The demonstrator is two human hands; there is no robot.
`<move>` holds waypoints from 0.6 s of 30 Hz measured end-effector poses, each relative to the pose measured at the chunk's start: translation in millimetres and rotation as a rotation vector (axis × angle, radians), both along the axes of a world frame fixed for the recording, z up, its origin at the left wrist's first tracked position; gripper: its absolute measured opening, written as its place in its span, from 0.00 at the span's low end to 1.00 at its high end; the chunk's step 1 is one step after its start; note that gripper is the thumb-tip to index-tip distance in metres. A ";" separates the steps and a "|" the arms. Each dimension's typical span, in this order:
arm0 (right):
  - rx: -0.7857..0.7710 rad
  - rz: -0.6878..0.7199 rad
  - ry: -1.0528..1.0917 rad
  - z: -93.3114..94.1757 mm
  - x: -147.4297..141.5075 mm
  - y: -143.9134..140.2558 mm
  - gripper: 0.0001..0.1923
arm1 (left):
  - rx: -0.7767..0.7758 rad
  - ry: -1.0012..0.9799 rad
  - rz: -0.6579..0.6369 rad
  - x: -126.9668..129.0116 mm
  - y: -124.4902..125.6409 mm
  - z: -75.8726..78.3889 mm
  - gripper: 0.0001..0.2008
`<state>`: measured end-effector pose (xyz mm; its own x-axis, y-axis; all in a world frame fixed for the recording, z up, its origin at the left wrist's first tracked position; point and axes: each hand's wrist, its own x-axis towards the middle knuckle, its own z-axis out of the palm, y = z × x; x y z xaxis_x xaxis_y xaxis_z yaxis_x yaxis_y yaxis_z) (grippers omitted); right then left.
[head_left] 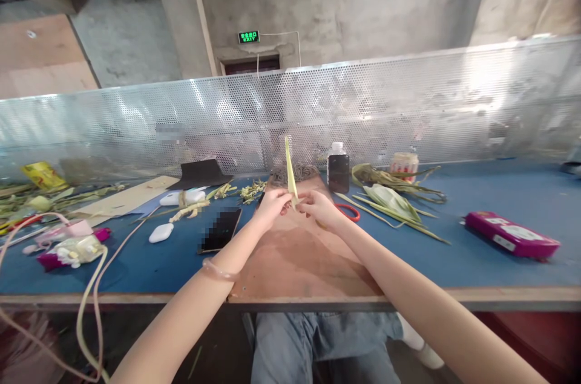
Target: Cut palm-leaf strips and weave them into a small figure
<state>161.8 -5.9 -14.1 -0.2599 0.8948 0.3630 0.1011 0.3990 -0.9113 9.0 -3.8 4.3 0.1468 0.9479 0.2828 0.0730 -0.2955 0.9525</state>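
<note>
Above a brown wooden board (299, 263), my left hand (275, 204) and my right hand (316, 207) are close together. Both pinch the lower end of a narrow, pale green leaf strip (290, 169), which stands upright between them and tapers to a point. The fingertips partly hide its base. Just right of my right hand shows a red loop handle (349, 212), the rest of it hidden. A dark heap of wiry strands (297, 175) lies behind the hands at the board's far end.
On the blue tabletop (422, 257) to the right lie leaves (394, 202), a bottle (338, 169) and a magenta packet (511, 234). Leftward are a phone (221, 231), a white case (161, 233), cut plant pieces (252, 192) and cables (93, 287). A perforated metal panel (218, 118) stands behind.
</note>
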 end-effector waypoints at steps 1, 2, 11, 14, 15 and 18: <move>-0.006 0.000 -0.033 1.0 0.8 -1.1 0.13 | 0.004 0.006 -0.004 0.0 0.4 -0.6 0.06; -0.014 0.002 -0.070 1.7 1.5 -2.3 0.09 | 0.010 0.011 -0.008 0.0 1.2 -1.5 0.06; 0.092 0.003 -0.102 -9.4 -2.3 7.1 0.11 | 0.311 0.146 0.067 -5.7 14.7 -6.3 0.13; 0.112 -0.041 -0.134 -14.7 -2.2 14.7 0.13 | 0.340 0.201 -0.033 -9.6 15.3 -3.4 0.09; 0.120 -0.052 -0.153 -15.7 -1.7 15.7 0.13 | 0.338 0.218 -0.058 -10.8 15.2 -2.5 0.08; 0.188 -0.086 -0.225 -15.8 0.4 14.2 0.13 | 0.324 0.255 -0.095 -13.4 14.4 -1.3 0.08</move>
<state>162.2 8.3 -29.8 -0.2790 0.8396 0.4661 0.3325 0.5398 -0.7733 -4.4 10.5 3.0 0.3332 0.7947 0.5073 0.2526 -0.5937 0.7641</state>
